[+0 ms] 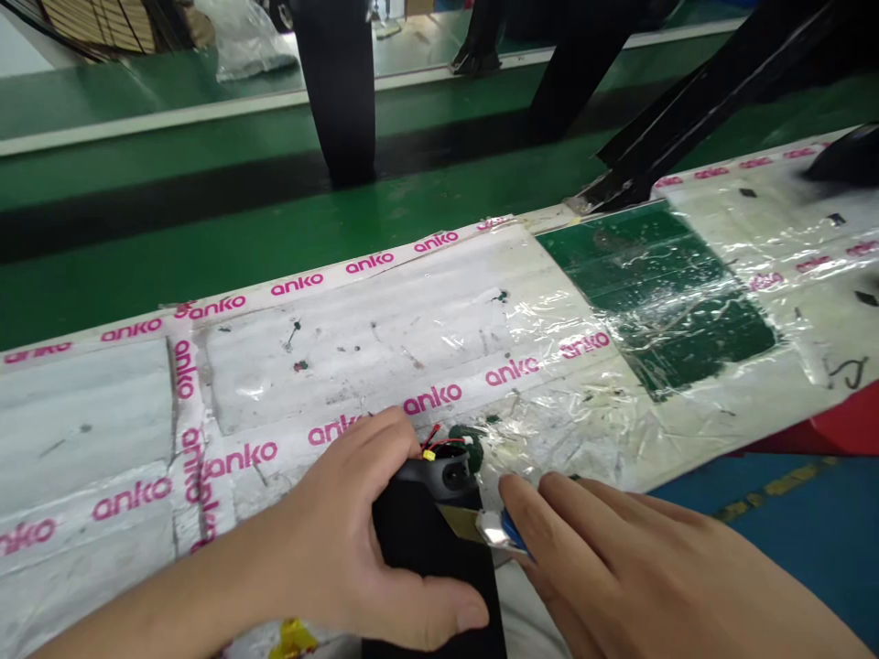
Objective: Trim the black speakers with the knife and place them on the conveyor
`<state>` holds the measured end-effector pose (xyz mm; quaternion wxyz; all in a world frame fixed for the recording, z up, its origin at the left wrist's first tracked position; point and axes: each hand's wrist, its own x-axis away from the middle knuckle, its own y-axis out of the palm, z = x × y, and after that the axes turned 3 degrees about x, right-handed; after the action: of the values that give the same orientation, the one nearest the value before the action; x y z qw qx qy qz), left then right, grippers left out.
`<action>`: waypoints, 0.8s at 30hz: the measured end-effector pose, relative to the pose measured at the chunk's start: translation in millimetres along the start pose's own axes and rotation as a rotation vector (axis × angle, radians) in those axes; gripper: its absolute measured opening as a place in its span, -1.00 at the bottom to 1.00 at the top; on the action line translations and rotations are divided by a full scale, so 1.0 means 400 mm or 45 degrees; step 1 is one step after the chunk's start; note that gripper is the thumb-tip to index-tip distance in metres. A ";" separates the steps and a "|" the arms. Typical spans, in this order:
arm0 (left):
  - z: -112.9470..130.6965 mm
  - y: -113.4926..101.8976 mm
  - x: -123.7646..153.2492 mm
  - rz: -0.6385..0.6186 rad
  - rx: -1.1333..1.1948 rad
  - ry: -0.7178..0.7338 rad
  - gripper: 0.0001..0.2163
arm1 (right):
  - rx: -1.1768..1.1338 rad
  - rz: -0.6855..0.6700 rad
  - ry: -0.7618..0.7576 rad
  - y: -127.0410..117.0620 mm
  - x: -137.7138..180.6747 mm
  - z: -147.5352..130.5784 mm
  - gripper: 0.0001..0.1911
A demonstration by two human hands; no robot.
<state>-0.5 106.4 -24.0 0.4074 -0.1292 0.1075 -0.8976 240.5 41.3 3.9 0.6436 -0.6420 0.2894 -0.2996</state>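
My left hand (pixel 350 540) is wrapped round a black plastic part (pixel 429 540) at the near edge of the worktable, thumb across its lower face. Thin red wires and a small yellow connector (pixel 431 446) stick out of the part's rounded top end. My right hand (pixel 591 558) comes in from the right, its fingers pinched on a small blue and silver piece (pixel 504 531) held against the black part's right side. A strip of brownish tape lies just under that piece.
The worktable (pixel 385 339) is covered with clear film and white tape printed "anko". A dark green patch (pixel 659 302) shows under the film at the right. Beyond the table lies a green floor with black legs (pixel 340 91). Blue floor lies at lower right.
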 end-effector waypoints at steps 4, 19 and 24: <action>0.003 -0.003 0.002 -0.032 0.100 0.017 -0.57 | 0.030 0.015 0.041 0.002 -0.010 0.001 -0.45; 0.002 -0.021 -0.001 -0.183 0.107 -0.083 -0.63 | -0.274 -0.411 0.151 -0.014 -0.067 0.036 -0.83; 0.001 0.000 -0.002 -0.047 -0.037 0.085 -0.67 | -0.339 -0.442 0.072 -0.089 -0.054 0.095 -0.87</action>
<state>0.1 107.2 -23.8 0.3850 -0.1071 0.1314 -0.9072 254.7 82.5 39.7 0.4836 -0.7529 0.2295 -0.3828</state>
